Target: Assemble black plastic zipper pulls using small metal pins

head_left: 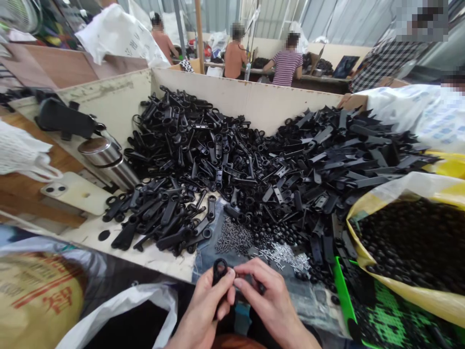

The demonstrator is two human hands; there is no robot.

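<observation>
My left hand [209,303] is closed round a black plastic part with a ring-shaped end [220,268], which points up and away from me. Thumb and forefinger of my right hand [263,286] are pinched together beside that part, close to my left thumb; what they hold is too small to make out. Just beyond my hands lie a heap of small grey metal pieces [234,235], a heap of silver pins [286,256] and small round black pieces [271,231]. Finished-looking black ringed parts [163,213] lie in a pile to the left.
A big heap of black parts [218,145] fills the board-walled bench, with flat black pieces [348,140] at right. A steel flask [116,165] and a phone [74,193] stand left. A yellow sack [407,232], a green basket [343,295] and a white sack [119,310] flank me. Several people work behind.
</observation>
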